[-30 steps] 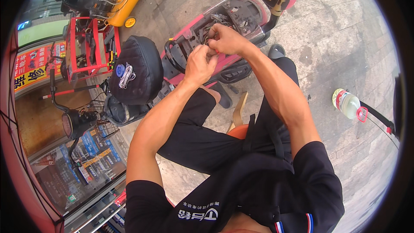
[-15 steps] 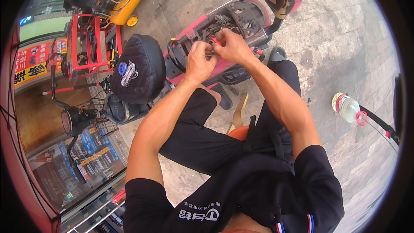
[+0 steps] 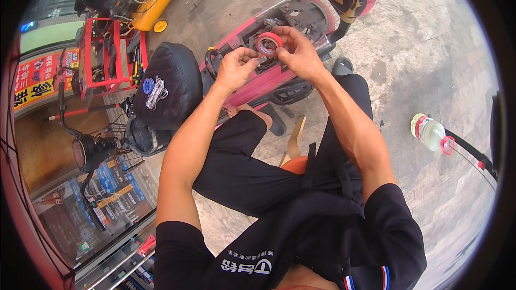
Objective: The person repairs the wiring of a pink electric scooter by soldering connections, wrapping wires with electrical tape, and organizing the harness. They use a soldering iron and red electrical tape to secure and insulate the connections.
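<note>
Between my hands is a roll of red tape (image 3: pixel 269 35), its ring turned toward me over the opened body of a pink scooter (image 3: pixel 257 90). My right hand (image 3: pixel 299 56) grips the roll at its right side, thumb below and fingers above. Close to the roll's lower left edge, my left hand (image 3: pixel 236 69) is closed in a pinch; whatever lies between those fingertips is too small to make out. Beneath the hands, loose wiring and parts show in the scooter's open compartment, partly hidden by the hands and roll.
A black scooter seat (image 3: pixel 171 83) left of the hands carries a blue tape roll (image 3: pixel 148 86) and a bundle of clear cord (image 3: pixel 156 94). Beyond it stand a red tool cart (image 3: pixel 114 53) and a yellow air compressor (image 3: pixel 157 2). A liquid-filled bottle (image 3: pixel 428 131) is at the right.
The red tape roll, mostly hidden in my fingers before, now shows its full ring. My left hand has moved left and down, away from my right hand.
</note>
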Demonstrator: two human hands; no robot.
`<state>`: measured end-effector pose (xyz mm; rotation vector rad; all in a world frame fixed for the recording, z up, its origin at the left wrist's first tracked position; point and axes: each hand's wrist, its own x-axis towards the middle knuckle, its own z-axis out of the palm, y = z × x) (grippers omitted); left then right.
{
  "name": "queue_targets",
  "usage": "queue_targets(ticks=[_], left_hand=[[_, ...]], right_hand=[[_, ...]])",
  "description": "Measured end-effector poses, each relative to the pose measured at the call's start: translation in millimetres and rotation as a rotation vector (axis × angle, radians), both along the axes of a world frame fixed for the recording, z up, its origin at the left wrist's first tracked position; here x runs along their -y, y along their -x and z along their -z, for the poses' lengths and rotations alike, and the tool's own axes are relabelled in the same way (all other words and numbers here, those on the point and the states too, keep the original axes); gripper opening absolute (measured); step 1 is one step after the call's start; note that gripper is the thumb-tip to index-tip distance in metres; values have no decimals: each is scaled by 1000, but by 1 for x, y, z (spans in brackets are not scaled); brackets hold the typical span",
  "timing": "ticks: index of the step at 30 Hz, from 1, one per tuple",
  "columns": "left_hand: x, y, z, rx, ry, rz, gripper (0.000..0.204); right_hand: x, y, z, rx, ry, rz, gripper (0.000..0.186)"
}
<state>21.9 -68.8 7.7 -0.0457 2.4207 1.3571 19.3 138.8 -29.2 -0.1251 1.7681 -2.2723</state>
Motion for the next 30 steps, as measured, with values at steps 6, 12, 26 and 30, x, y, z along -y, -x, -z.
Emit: queue_targets(ticks=[6,12,26,30], left_hand=[[5,11,-4,192,-20,54,22],[0,25,-10,327,-41,-34,21],[-40,17,-43,-76,565,154,31],[-35,10,-35,-3,557,14,34]], right_hand=[[4,-18,7,-139,50,81,44],[5,-47,8,-92,-72,59,38],[48,-46,11,-15,-274,264,23],[51,-49,11,15,-267,306,21]])
